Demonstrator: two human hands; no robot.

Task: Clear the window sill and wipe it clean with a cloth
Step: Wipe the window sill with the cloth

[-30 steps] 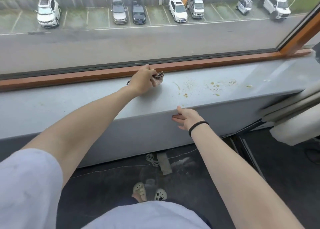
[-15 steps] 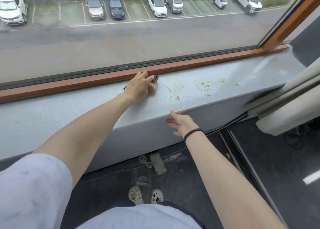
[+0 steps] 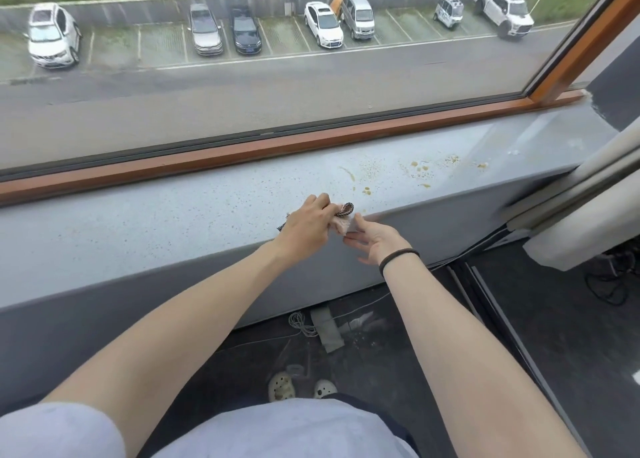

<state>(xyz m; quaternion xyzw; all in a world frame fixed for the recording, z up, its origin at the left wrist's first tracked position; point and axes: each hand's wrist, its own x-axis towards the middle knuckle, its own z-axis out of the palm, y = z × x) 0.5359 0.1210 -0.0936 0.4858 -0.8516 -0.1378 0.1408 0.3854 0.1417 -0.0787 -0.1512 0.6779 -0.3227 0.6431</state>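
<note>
Left hand (image 3: 306,227) grips cloth (image 3: 343,222), right hand (image 3: 379,244) touching

There were 1 left hand (image 3: 304,227), 1 right hand (image 3: 375,243), 1 cloth (image 3: 343,222), 1 window sill (image 3: 173,222), 2 clogs (image 3: 282,390) and 8 parked vehicles (image 3: 52,35).

Arms outstretched; left hand (image 3: 306,227) grips cloth (image 3: 343,225); right hand (image 3: 375,242) open alongside.
</note>
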